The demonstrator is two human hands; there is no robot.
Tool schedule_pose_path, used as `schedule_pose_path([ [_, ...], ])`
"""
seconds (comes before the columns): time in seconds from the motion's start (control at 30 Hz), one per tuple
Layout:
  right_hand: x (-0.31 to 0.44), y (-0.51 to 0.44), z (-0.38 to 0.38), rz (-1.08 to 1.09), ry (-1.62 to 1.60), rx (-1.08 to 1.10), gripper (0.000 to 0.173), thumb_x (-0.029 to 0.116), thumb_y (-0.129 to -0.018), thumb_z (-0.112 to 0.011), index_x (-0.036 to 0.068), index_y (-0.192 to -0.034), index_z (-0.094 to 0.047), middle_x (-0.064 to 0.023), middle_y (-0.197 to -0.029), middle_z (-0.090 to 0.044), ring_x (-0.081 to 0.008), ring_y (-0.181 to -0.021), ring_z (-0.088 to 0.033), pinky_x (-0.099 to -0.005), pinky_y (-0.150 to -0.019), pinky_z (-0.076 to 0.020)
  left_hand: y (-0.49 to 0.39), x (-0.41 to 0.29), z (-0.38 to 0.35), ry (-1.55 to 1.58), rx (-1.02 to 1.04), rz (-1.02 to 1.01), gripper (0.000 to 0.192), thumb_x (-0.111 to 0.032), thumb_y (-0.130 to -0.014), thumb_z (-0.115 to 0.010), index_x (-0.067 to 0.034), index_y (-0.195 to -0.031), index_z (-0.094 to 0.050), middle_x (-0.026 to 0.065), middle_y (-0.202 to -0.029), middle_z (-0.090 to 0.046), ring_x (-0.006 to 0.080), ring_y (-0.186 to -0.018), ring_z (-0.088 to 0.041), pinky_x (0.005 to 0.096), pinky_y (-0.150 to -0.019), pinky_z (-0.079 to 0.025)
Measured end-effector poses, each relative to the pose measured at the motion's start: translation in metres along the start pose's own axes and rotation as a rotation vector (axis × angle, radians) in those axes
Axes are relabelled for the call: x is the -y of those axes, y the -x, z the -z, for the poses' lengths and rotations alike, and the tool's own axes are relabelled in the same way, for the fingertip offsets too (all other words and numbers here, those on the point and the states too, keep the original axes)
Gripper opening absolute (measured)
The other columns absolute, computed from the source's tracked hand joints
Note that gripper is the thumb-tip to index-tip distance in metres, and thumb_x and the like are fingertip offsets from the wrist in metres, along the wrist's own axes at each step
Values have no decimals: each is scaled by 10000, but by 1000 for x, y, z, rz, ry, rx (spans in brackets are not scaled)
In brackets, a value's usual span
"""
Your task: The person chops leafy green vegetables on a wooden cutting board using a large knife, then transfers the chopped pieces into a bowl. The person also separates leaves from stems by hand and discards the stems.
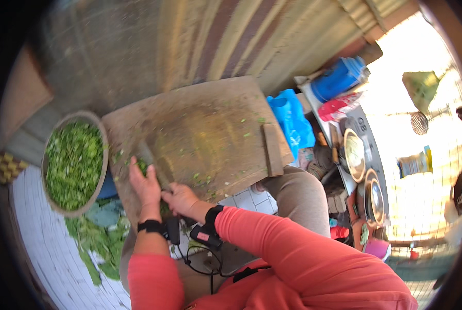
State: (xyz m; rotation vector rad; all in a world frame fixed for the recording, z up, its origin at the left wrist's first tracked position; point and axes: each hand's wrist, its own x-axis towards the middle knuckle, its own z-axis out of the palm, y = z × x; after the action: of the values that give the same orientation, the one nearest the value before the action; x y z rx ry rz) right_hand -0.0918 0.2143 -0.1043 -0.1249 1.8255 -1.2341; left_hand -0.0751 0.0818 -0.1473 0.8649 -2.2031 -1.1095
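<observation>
My right hand grips the handle of a knife. The blade, blurred, slants toward the upper left over a worn wooden board. Close beside the blade is my left hand, thumb and fingers apart, with a little chopped greens between them. Whether it grips those greens is hard to see. Left of the board stands a round basin heaped with finely chopped leafy greens. Scattered green bits lie on the board, mostly along its near edge.
Whole leaves lie on the white floor covering below the basin. A wooden strip rests at the board's right edge. Farther right are a blue plastic bag, a blue container and a bowl. A black cable hangs near my lap.
</observation>
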Motion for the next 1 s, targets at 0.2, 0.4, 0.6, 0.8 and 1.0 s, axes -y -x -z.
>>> schedule_pose_path([
  [0.2,91,8,-18,533,252,59,270,247,-877,-595,2,-987,-569,-227,-798,-623,-366,-739,-632,-434,-696,-504,-71,-8,81,-99,-250,-382,416,-187,-986,-428,-4,-1357,-456,194,-1404,-439,349,-1309,-390,425,-1116,-268],
  [0.4,154,4,-58,731,308,-8,235,214,-825,-594,1,-922,-578,-243,-855,-631,-416,-840,-621,-484,-754,-492,-191,49,199,-354,-348,-262,408,-225,-982,-469,-23,-1334,-501,213,-1343,-508,372,-1230,-474,405,-1039,-367],
  [0.6,100,26,25,635,702,-287,191,168,-828,-563,14,-940,-583,-220,-907,-623,-402,-860,-624,-464,-764,-505,-155,48,197,-929,-203,-171,371,-239,-893,-614,-37,-1204,-607,204,-1363,-486,354,-1255,-449,446,-1016,-394],
  [0.8,46,42,80,333,1045,-278,253,122,-787,-574,49,-1019,-644,-203,-1026,-603,-350,-986,-603,-421,-840,-487,-42,-57,95,-381,76,-529,269,-66,-874,-618,-25,-1140,-622,127,-910,-662,294,-886,-599,373,-857,-467],
  [1.0,49,103,124,568,737,-474,213,180,-791,-556,30,-900,-660,-207,-921,-634,-384,-889,-625,-451,-809,-502,7,-106,82,262,391,206,611,43,-795,-598,-141,-1370,-500,167,-1189,-609,309,-1132,-557,383,-972,-437],
])
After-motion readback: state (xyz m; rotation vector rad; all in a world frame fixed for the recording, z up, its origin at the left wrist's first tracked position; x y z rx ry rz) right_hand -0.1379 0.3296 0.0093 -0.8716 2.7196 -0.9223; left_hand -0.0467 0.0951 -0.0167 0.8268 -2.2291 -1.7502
